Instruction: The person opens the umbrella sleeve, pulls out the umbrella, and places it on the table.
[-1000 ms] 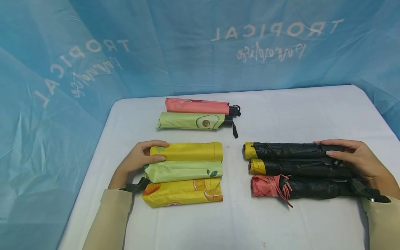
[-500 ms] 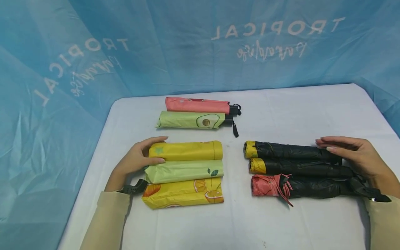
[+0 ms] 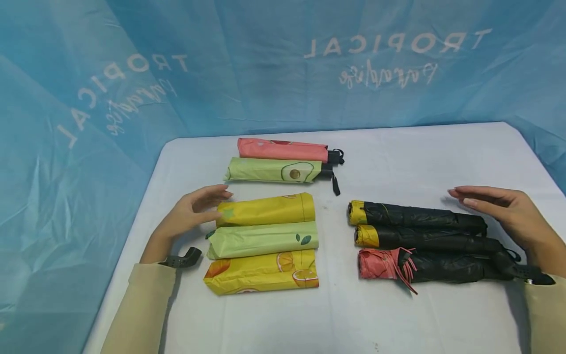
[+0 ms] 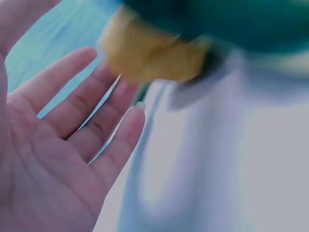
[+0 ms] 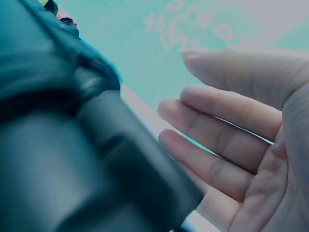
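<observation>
In the head view my left hand (image 3: 192, 214) is beside the left end of a plain yellow umbrella sleeve (image 3: 269, 209), fingers relaxed and holding nothing. Below it lie a light green sleeve (image 3: 265, 241) with leaf marks and a yellow one (image 3: 265, 273) with orange slices. My right hand (image 3: 515, 211) hovers with extended fingers just off the right end of a rolled black umbrella (image 3: 424, 218) with a yellow tip. Nearer are a second black-and-yellow umbrella (image 3: 433, 239) and a black one (image 3: 455, 267) with a red end. In the right wrist view a dark umbrella (image 5: 140, 164) is blurred beside the fingers.
At the back of the white table (image 3: 420, 162) lie two sleeved umbrellas with black handles, one pink (image 3: 283, 150), one avocado-printed green (image 3: 269, 170). Blue printed curtains (image 3: 274, 64) hang behind and at the sides.
My left hand has let go of the plain yellow sleeve and drawn back left; that sleeve now tilts up at its right end. My right hand has come off the far black umbrella.
</observation>
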The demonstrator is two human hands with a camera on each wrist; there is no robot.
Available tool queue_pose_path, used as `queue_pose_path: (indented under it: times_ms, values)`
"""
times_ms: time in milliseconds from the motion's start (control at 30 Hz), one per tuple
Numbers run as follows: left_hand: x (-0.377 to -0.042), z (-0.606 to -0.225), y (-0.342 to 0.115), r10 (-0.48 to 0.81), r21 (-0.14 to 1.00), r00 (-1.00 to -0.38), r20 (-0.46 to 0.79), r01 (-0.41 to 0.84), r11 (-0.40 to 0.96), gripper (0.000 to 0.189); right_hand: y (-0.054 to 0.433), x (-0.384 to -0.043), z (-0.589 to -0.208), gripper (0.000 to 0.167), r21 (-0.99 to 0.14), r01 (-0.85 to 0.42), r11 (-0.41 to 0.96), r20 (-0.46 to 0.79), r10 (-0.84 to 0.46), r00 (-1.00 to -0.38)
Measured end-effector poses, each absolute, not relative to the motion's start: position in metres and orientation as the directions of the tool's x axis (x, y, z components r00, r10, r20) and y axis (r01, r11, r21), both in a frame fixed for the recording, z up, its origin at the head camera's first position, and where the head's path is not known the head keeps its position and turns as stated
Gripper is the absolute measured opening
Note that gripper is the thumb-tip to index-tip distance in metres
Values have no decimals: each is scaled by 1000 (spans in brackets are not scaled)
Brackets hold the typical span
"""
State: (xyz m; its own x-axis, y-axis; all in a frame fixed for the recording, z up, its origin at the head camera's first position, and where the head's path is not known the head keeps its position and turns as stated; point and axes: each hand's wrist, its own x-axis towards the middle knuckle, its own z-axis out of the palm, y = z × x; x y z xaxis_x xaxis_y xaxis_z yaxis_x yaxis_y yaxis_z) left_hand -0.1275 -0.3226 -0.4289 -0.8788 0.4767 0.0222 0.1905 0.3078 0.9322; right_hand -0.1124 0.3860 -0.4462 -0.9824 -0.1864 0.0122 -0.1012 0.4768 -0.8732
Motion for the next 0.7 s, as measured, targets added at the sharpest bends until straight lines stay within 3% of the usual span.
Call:
queue_pose_path:
  times_ms: [233, 433, 700]
  values:
    - [-146, -409, -336, 337, 924, -940, 57, 177, 337, 53, 360, -135, -398, 42, -856, -162, 490, 85, -177, -981]
    - [-181, -406, -325, 315, 937, -944, 97, 194, 290, 52, 302, -163, -353, 41, -841, -234, 488, 119, -256, -959]
    - [-206, -420, -310, 300, 958, -952, 67, 146, 249, 53, 198, -211, -368, 40, -889, -244, 387, 74, -406, -911]
